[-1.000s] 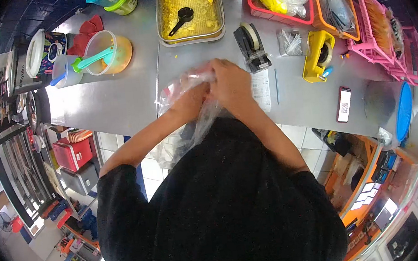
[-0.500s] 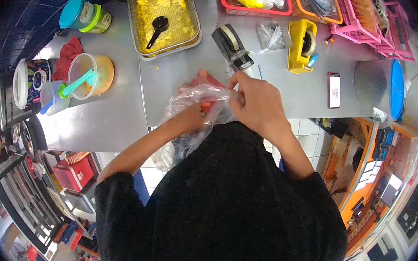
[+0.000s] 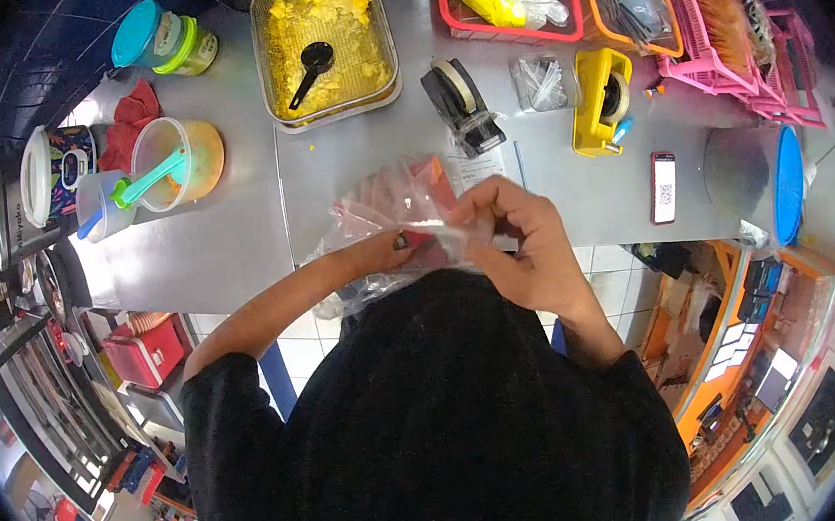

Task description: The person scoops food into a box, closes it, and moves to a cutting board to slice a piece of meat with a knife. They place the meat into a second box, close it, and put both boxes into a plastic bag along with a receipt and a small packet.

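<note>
A clear plastic bag (image 3: pixel 358 216) is at the front edge of the steel counter, close against the black shirt. Inside or beneath it shows a red-orange item (image 3: pixel 435 180), whose kind I cannot make out. My right hand (image 3: pixel 526 235) pinches the bag's edge on the right, thumb and fingers together. My left hand (image 3: pixel 377 254) is on the bag's near left side, its fingers partly covered by plastic and bent around something hidden. Just beyond the bag, a printed paper slip (image 3: pixel 481 166) lies by a black tape dispenser (image 3: pixel 463 105).
A metal tray of yellow food (image 3: pixel 327 48) with a black scoop (image 3: pixel 315 64) stands at the back. Left is a clear tub (image 3: pixel 177 163). On the right are a yellow tape dispenser (image 3: pixel 601 102), a phone (image 3: pixel 664 187), a red basket (image 3: pixel 513 35) and a pink rack (image 3: pixel 717 31).
My right hand has moved slightly down toward me with the bag's edge. The bag has shifted, showing more of the red-orange item and the paper slip behind it.
</note>
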